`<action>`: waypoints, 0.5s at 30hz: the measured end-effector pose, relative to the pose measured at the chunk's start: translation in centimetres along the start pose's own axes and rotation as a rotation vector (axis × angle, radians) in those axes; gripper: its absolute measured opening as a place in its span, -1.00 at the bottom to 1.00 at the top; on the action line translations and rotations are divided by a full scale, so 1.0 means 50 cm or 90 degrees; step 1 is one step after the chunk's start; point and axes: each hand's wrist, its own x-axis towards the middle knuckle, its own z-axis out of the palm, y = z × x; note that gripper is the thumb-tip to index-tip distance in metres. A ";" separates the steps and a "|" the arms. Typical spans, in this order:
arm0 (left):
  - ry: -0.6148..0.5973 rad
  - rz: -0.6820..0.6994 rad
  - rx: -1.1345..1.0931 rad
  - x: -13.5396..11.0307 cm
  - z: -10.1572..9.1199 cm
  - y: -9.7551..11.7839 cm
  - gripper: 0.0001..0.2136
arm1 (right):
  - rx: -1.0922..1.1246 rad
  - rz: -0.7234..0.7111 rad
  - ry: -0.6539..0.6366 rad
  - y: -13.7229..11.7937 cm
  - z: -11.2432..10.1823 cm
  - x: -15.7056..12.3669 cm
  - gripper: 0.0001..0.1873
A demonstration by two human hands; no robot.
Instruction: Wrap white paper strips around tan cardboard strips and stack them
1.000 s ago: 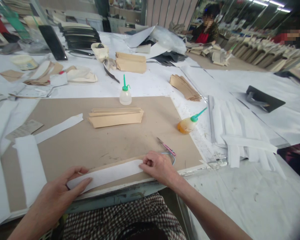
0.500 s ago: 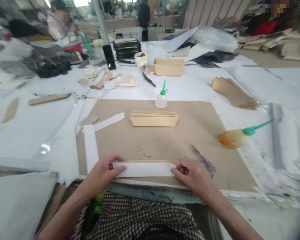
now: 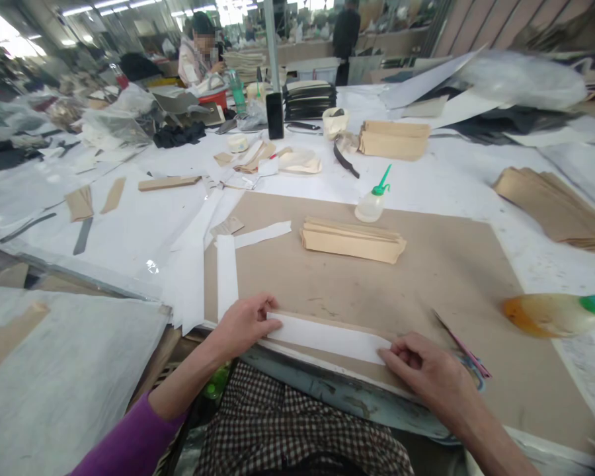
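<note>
A white paper strip (image 3: 330, 338) lies on a tan strip along the near edge of the brown cardboard mat (image 3: 441, 271). My left hand (image 3: 242, 324) pinches the strip's left end, fingers closed on it. At the right end, my right hand (image 3: 429, 375) presses down with curled fingers. A stack of tan strips (image 3: 352, 239) sits in the middle of the mat. Pink-handled scissors (image 3: 463, 347) lie just right of my right hand.
A clear glue bottle with green nozzle (image 3: 371, 201) stands behind the stack; an orange-filled bottle (image 3: 550, 314) lies at right. White strips (image 3: 227, 274) lie at the mat's left edge. Tan stacks (image 3: 555, 205) and clutter fill the far table. Other people work at the back.
The view has swung left, so everything appears shifted right. Both hands stay on the ends of the white strip, which now appears slanted down to the right.
</note>
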 end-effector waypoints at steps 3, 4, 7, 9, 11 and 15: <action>0.003 0.002 0.019 -0.001 0.001 0.000 -0.75 | 0.004 0.003 -0.005 -0.002 0.000 0.000 -0.60; 0.004 0.002 0.025 -0.002 0.002 0.001 -0.75 | 0.006 0.004 -0.004 -0.003 -0.001 0.000 -0.60; 0.007 0.004 0.047 -0.004 0.005 0.003 -0.76 | 0.005 0.007 0.004 -0.009 -0.003 0.001 -0.61; 0.008 0.006 0.062 -0.007 0.006 0.003 -0.76 | -0.001 0.009 0.008 -0.015 -0.004 -0.001 -0.62; 0.007 0.009 0.074 -0.009 0.006 0.001 -0.75 | -0.007 -0.004 0.021 -0.023 -0.005 -0.004 -0.66; 0.057 0.038 0.149 -0.017 0.018 -0.008 -0.73 | -0.018 -0.077 0.102 -0.037 -0.001 -0.017 -0.70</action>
